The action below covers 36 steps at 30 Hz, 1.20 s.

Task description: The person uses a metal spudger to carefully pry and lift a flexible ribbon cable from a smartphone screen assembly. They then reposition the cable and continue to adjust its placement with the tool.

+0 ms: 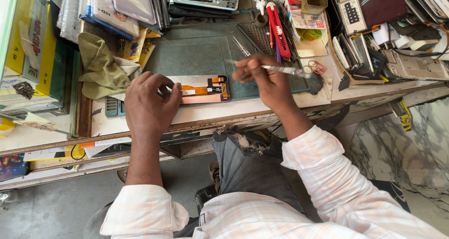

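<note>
Pale checked sleeves, nearest the lens, lead up to both hands. Left hand: curled down, fingers pressing the left end of a phone display panel lying flat on the green work mat near the bench edge. Right hand: closed around a small brush, bristles pointing right, just beside the panel. Beyond: tweezers, red utility knife, olive cloth.
</note>
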Motion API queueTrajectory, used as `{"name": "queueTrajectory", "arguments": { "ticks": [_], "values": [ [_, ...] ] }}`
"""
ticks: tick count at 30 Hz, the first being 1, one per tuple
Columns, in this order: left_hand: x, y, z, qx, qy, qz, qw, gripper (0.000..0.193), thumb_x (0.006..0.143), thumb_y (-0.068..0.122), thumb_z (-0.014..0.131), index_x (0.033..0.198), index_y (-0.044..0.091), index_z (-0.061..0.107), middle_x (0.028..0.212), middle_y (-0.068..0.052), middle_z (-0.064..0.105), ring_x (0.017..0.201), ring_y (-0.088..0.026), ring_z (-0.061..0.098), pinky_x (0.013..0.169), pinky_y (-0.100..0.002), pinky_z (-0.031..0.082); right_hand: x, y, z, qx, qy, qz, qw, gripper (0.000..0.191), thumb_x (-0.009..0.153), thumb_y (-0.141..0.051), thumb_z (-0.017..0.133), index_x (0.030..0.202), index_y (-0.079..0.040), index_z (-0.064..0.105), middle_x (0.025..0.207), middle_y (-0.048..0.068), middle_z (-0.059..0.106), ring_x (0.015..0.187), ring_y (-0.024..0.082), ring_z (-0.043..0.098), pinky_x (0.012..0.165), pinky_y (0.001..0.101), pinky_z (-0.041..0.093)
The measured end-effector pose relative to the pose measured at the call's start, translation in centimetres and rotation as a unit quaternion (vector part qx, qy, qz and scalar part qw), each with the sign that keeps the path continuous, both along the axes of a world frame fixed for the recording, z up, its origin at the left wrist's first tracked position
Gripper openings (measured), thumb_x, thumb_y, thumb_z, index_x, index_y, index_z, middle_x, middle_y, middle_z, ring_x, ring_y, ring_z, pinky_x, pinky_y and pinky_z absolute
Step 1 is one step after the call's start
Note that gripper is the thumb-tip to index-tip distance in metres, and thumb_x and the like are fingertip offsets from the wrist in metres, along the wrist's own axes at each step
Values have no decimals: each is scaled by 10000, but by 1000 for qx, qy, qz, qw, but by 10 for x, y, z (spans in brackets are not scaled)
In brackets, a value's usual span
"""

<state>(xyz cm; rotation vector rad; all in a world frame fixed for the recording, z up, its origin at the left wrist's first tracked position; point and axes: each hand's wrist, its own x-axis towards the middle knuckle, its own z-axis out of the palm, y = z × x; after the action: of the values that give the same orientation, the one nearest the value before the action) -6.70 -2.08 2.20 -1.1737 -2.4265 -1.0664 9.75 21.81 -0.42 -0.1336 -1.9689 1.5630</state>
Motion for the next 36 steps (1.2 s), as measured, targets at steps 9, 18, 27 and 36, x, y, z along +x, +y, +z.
{"name": "queueTrajectory", "arguments": {
  "ticks": [9,18,27,36],
  "values": [
    [-1,-6,-4,59,-42,-48,996,166,912,168,830,828,84,714,728,-21,661,711,-216,601,760,-393,459,-3,-17,26,253,-25,29,967,317,1006,-192,716,1291,-96,614,1426,101,652,1307,241,648,1052,412,561],
    [-3,-10,-5,97,-36,-95,990,130,934,187,826,910,99,734,823,-11,702,826,-200,641,809,-385,469,-7,-23,27,251,-105,63,960,260,944,-67,748,1167,-84,615,1173,76,713,1134,192,704,955,328,551],
    [0,-7,3,-5,3,-96,995,157,865,291,849,966,174,821,877,5,760,897,-207,651,854,-392,445,-9,-15,17,51,-72,134,987,170,996,5,684,1069,-64,546,1080,28,676,1099,119,661,1013,307,536],
    [3,-4,11,-53,-4,-95,994,241,773,372,895,898,180,818,987,31,777,990,-209,636,908,-379,428,-6,-3,8,28,-48,185,981,155,1058,35,584,1126,-82,508,1046,21,592,1085,153,666,1019,339,555]
  ]
}}
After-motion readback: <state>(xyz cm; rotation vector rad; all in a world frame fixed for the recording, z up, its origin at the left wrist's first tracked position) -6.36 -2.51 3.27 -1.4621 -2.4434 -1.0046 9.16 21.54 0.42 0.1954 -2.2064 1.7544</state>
